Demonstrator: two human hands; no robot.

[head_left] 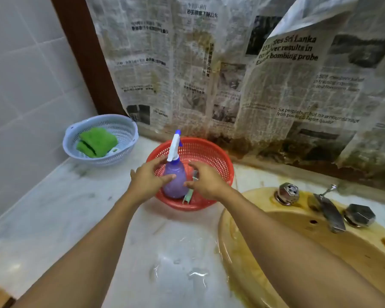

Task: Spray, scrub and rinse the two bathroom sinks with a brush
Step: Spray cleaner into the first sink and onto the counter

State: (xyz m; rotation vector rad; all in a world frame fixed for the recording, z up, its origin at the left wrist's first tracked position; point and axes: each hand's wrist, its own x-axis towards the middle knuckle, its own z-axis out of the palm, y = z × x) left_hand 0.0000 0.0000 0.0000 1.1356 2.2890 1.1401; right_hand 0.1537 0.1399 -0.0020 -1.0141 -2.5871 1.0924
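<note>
A purple spray bottle [176, 175] with a white and blue trigger head stands upright in a red plastic basket [211, 152] on the marble counter. My left hand [148, 180] reaches in from the left, fingers spread and relaxed, thumb touching the bottle's side. My right hand [206, 182] hovers just right of the bottle, fingers loosely bent, holding nothing. A pale green brush [190, 193] lies in the basket beside the bottle, mostly hidden by my right hand. The yellow stained sink [298, 245] is at the lower right.
A light blue basket [120, 130] with green scouring pads [97, 142] stands at the back left against the tiled wall. A metal faucet [329, 210] with two knobs sits on the sink's rim. Newspaper [231, 70] covers the back wall. Water puddles [182, 267] lie on the counter.
</note>
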